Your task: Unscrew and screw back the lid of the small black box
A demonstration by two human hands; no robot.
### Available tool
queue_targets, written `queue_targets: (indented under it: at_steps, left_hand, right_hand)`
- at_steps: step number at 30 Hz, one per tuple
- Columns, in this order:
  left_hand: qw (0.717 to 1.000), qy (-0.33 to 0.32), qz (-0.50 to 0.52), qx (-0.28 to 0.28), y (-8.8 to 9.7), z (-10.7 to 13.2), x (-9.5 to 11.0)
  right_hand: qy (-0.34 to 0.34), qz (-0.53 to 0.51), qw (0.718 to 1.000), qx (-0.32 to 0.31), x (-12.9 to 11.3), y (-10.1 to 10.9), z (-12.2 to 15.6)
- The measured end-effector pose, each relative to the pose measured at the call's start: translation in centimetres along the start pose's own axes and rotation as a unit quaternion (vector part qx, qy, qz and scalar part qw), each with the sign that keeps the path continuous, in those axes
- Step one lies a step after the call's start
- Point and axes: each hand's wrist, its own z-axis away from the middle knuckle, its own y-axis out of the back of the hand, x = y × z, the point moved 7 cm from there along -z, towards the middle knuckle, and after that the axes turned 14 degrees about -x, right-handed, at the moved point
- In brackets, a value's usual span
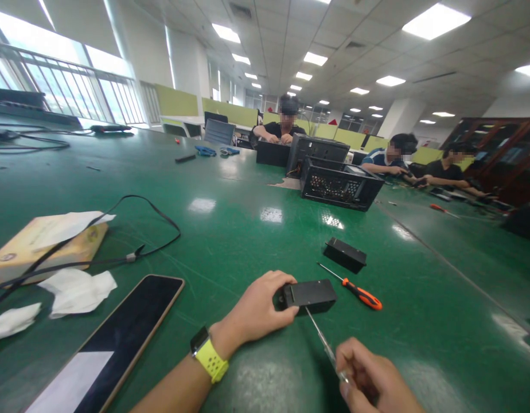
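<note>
My left hand (262, 304), with a yellow-strapped watch (210, 358) on its wrist, grips the left end of a black rectangular box (312, 294) on the green table. In my right hand (370, 376) is a thin screwdriver (323, 338) with a clear handle, fingers closed round it. Its tip meets the near side of the box, by the lower edge. Just beyond lies an orange-and-black screwdriver (362, 293), its shaft pointing left. A second black box (345, 254) of similar shape rests behind that.
Left of my arm lie a large phone-like dark panel (131, 310), crumpled tissues (82, 289), a tissue box (88, 244) and a black cable (162, 212). Farther off stands an open black computer case (340, 186). Several people work around the table (230, 229).
</note>
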Motion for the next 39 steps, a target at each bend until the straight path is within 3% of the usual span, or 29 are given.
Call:
queue_targets:
  at_steps: [8,19,25,32,36,39]
  left_hand:
    - [1.000,0.001,-0.003,0.001,-0.1,0.1,-0.2]
    - [1.000,0.006,-0.001,0.001,0.0,0.1,-0.1]
    - [1.000,0.022,0.007,0.002,-0.1,0.0,-0.4]
    - [1.000,0.022,0.003,0.010,-0.3,0.1,-0.7]
    - [1.000,0.022,0.002,0.016,-0.4,0.2,-0.8]
    - [1.000,0.022,0.001,0.017,-0.4,0.2,-0.8]
  right_hand:
    - [0.003,0.052,0.999,0.016,0.6,-0.2,0.3]
    - [0.054,0.090,0.993,0.058,-1.2,-0.4,-1.5]
    - [0.083,0.057,0.989,0.107,0.1,-0.8,-1.9]
    - [0.078,-0.077,0.992,0.061,-0.7,-0.5,-2.0]
    - [0.061,-0.167,0.981,0.073,0.5,-0.4,-2.3]
    - [0.049,-0.177,0.978,0.100,1.4,-0.5,-2.5]
